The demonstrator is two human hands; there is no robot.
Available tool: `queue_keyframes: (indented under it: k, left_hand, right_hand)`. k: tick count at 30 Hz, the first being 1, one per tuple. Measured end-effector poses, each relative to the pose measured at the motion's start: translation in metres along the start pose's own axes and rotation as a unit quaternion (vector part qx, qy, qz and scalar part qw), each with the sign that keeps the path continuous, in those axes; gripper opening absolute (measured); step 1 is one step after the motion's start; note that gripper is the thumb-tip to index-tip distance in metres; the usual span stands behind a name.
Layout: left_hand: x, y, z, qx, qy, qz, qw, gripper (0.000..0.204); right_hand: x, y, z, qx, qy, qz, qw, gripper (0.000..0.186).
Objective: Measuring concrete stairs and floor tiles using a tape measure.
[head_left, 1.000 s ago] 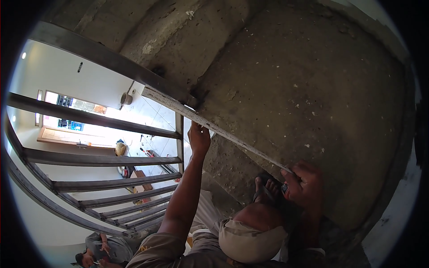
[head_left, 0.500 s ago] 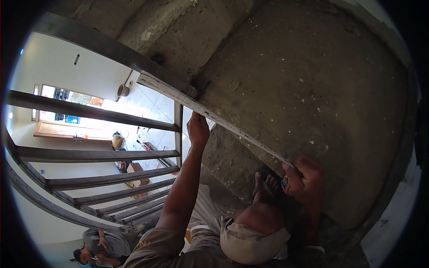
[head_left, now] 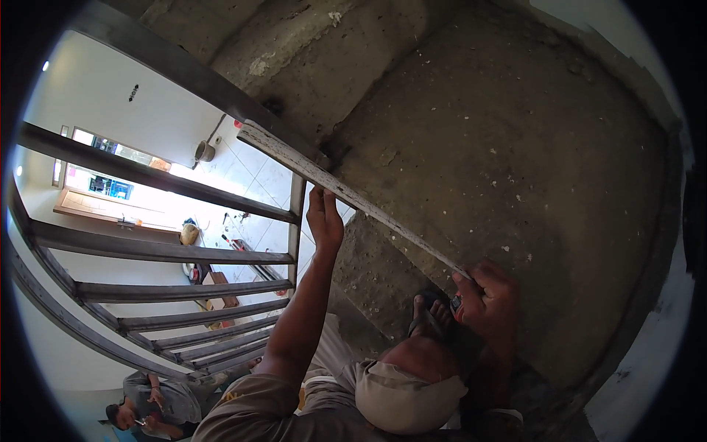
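A long, narrow whitish strip (head_left: 374, 211), speckled and worn, slants from beside the dark metal rail (head_left: 173, 62) down toward my right side. My left hand (head_left: 325, 223) is raised to its lower edge, fingers closed at the strip near a rail post. At the strip's near end my right hand (head_left: 492, 298) is closed, with the thumb and a finger pinching the tip. A small red and black object (head_left: 456, 306) shows under that hand; its kind and whether I hold it are unclear.
Rough concrete steps (head_left: 383, 265) and a landing (head_left: 530, 184) lie around my sandalled foot (head_left: 431, 317). To the left, metal railing bars (head_left: 162, 243) overlook a lower tiled room with tools, a pot (head_left: 205, 152) and a seated person (head_left: 151, 405).
The view has shifted slightly. My right hand and the strip's near end have moved a little left, toward my foot. My left hand stays at the strip's lower edge.
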State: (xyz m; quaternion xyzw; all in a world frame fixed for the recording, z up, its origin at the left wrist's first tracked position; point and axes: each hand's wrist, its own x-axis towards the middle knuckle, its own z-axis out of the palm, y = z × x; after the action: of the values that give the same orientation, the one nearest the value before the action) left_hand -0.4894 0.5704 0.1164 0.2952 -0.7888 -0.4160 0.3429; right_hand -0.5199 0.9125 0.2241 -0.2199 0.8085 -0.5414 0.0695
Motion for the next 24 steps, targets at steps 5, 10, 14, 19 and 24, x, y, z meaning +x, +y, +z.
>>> queue_keyframes:
  k: [5,10,14,19,24]
  left_hand:
    - [0.010,-0.006,0.000,-0.121,0.036,-0.036,0.991,0.039]
    - [0.019,0.003,0.023,-0.131,0.096,-0.084,0.983,0.051]
    - [0.018,-0.007,0.026,-0.140,0.117,-0.075,0.980,0.049]
    - [0.015,-0.009,0.031,-0.128,0.126,-0.075,0.981,0.038]
    - [0.013,-0.008,0.029,-0.175,0.132,-0.032,0.975,0.026]
  right_hand:
    - [0.005,-0.002,0.006,-0.003,-0.012,-0.024,1.000,0.008]
    - [0.005,0.002,0.001,0.000,-0.001,-0.025,1.000,0.008]
    - [0.007,-0.006,0.008,0.005,0.012,-0.023,1.000,0.012]
    - [0.005,-0.007,0.000,-0.022,-0.014,-0.001,1.000,0.012]
    - [0.002,0.008,0.010,0.001,0.027,-0.045,0.999,0.012]
